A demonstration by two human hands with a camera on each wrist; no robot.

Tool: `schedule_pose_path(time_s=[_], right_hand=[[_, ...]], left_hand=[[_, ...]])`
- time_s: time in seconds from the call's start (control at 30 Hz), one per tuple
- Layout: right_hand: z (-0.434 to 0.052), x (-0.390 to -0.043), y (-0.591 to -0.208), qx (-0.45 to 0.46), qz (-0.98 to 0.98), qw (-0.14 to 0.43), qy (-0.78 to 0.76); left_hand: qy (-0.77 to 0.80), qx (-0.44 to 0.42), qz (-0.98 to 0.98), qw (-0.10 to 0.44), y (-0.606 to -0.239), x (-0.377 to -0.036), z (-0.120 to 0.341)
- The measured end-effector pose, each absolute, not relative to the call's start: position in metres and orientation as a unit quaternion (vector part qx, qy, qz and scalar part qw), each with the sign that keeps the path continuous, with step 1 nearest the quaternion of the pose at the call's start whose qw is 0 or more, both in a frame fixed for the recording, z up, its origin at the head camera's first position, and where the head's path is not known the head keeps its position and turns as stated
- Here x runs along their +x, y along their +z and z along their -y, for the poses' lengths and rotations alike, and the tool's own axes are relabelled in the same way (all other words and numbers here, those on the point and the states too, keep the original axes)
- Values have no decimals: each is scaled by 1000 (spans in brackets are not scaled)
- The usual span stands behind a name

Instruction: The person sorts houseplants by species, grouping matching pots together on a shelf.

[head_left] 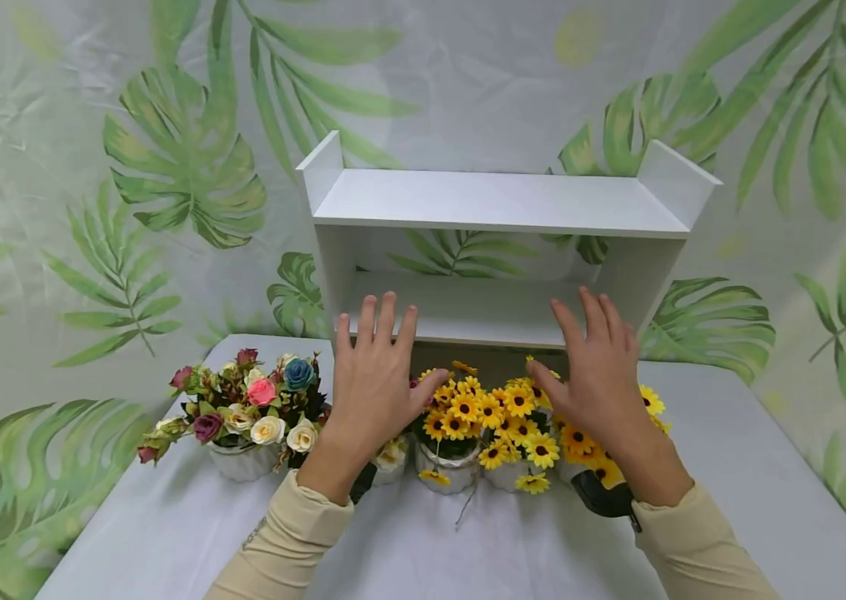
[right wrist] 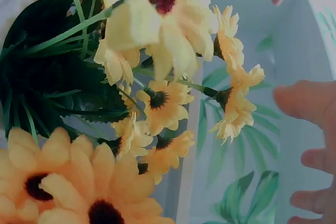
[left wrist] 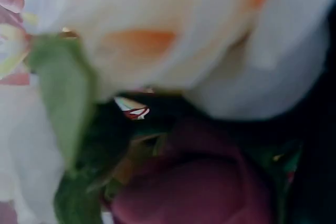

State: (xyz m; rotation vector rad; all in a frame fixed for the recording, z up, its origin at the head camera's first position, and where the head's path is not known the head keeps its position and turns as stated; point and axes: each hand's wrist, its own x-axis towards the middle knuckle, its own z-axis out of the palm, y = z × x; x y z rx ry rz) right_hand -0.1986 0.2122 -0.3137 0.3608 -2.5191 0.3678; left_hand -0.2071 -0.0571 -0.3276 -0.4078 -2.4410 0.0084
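My left hand [head_left: 372, 383] hovers palm down with fingers spread, over the gap between the rose pots and the yellow flowers. The right hand [head_left: 604, 385] is likewise outstretched above the yellow flowers [head_left: 516, 408]; neither hand holds anything. At the left stands a white pot of mixed roses [head_left: 268, 430] in cream, pink, blue and purple. White pots [head_left: 447, 477] bear the small sunflowers, partly covered by the right hand. Close up in the left wrist view are a cream rose [left wrist: 152, 19] and a purple rose [left wrist: 194, 192]. Yellow petals [right wrist: 178, 30] fill much of the right wrist view.
Behind the flowers stands a white two-tier shelf [head_left: 490, 200] with raised side panels. The pots stand in a row on a white-covered table [head_left: 468, 558]. A leaf-patterned cloth [head_left: 190, 158] hangs behind. Dark straps [head_left: 603, 495] show at the wrists.
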Motion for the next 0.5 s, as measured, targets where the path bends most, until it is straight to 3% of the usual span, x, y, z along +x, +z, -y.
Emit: schedule_pose_path(time_s=[0.23, 0.5], right_hand=[[-226, -196, -300, 118, 907, 311, 256], [-259, -200, -287, -41, 888, 315, 331]], left_hand=[[-90, -220, 900, 365, -322, -202, 63], [-145, -256, 886, 360, -323, -178, 96]])
